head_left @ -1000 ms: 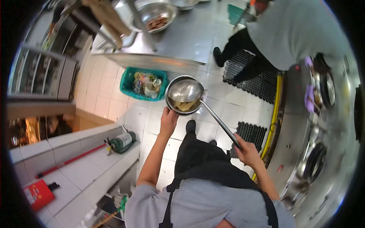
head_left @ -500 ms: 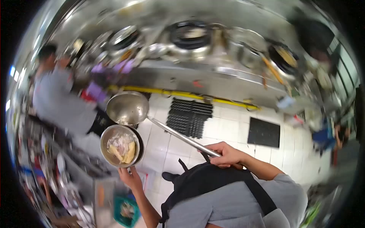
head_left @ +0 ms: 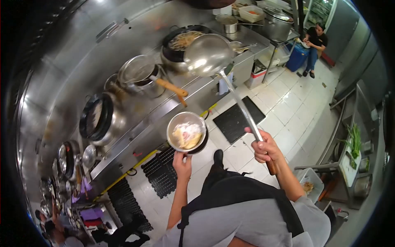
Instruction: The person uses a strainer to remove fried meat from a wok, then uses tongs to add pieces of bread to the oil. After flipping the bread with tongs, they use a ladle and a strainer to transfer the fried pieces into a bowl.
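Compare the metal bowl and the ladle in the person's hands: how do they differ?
The metal bowl holds pale food; the ladle shows none. The left hand grips the bowl at its rim, while the right hand holds the ladle by a long handle. Both are round, shiny metal.

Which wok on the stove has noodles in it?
The wok just behind the ladle; the dark wok further left looks empty.

Noodle wok (head_left: 179, 41), black floor mats (head_left: 229, 122)
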Demonstrator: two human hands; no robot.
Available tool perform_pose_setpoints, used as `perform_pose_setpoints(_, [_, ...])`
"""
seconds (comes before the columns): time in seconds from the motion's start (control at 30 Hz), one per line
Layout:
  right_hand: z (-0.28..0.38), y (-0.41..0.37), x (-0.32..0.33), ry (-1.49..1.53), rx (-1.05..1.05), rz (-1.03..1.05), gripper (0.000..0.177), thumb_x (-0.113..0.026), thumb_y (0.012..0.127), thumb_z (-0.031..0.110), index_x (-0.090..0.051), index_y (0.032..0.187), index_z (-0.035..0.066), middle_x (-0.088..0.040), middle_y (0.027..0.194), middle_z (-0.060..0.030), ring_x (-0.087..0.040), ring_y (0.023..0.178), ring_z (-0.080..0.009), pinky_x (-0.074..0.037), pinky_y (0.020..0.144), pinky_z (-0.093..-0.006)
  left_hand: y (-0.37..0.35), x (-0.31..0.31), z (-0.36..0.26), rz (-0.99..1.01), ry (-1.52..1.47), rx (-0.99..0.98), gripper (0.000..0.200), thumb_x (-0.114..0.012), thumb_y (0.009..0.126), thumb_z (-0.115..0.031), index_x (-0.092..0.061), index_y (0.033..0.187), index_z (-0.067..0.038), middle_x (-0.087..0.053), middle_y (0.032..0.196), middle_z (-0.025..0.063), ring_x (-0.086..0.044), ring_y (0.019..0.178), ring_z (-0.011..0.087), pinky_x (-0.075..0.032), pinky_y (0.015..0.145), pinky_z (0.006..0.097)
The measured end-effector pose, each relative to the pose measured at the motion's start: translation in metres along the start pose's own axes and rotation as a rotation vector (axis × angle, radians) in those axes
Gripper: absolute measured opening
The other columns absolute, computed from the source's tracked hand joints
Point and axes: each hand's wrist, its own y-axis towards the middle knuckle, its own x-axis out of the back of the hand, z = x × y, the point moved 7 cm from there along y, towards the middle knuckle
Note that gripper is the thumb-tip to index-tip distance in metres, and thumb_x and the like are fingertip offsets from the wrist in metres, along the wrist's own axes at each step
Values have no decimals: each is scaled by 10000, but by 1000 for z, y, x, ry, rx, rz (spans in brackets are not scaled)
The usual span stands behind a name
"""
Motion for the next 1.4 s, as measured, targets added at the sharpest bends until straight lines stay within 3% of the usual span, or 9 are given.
perform_pose_setpoints(0.37, [96,-10,188,-140,169,-694,575,-646,920,231,-394,1398,35,-343,542,43,-327,323,-49,-275,315,-226,246,-302,55,200,-160,-91,142,-698,805,-41,-605,902,3,-553,795,118,-566,682,238,-457,641,347])
perform_pose_setpoints(0.63, [151,56,276,-81,58,-812,498,-599,922,127,-416,1373,18,-343,529,42,-317,328,-54,-257,326,-225,345,-433,118,121,-84,-39,161,-700,804,-27,-600,927,1,-555,813,124,-585,679,238,-476,634,351])
perform_pose_setpoints(0.73, [198,125,334,-341,-25,-727,440,-566,904,70,-468,1329,6,-398,543,23,-344,328,-69,-290,333,-240,353,-450,122,101,-26,27,182,-708,801,-14,-591,940,7,-550,817,122,-602,693,225,-493,626,337])
perform_pose_setpoints(0.8, [232,180,373,-789,-118,-706,460,-557,872,42,-496,1326,-2,-483,572,-12,-402,363,-92,-354,361,-254,342,-455,120,148,32,103,182,-706,800,-6,-591,940,9,-550,819,122,-605,701,218,-498,620,329])
perform_pose_setpoints(0.9, [277,279,408,-1360,200,-532,540,-580,835,48,-485,1366,22,-634,689,-147,-592,510,-268,-476,491,-369,339,-458,110,155,101,192,163,-663,798,22,-589,943,15,-548,853,132,-600,698,241,-494,625,346])
perform_pose_setpoints(0.97, [282,335,438,-1634,236,-423,576,-592,834,75,-461,1394,50,-668,810,-214,-649,660,-377,-506,599,-449,336,-460,99,141,119,271,165,-636,795,30,-589,953,20,-557,884,138,-598,696,258,-491,651,369])
perform_pose_setpoints(1.0, [282,359,452,-1680,-26,-451,584,-598,838,92,-451,1403,65,-668,868,-236,-655,734,-416,-511,651,-485,335,-461,98,135,138,283,188,-631,798,27,-588,981,18,-563,899,144,-601,702,261,-491,661,373])
perform_pose_setpoints(1.27, [250,438,522,-1929,-80,-302,671,-633,860,164,-351,1468,137,-659,924,-219,-648,839,-407,-508,736,-510,328,-444,68,-1,197,274,376,-608,819,24,-541,1188,4,-588,988,186,-609,719,267,-491,702,386])
perform_pose_setpoints(1.4, [244,438,532,-1874,-116,-269,691,-633,864,148,-325,1483,141,-634,977,-249,-627,900,-422,-506,769,-497,297,-427,83,24,122,254,294,-601,818,46,-557,1107,6,-588,949,168,-608,709,276,-493,662,387])
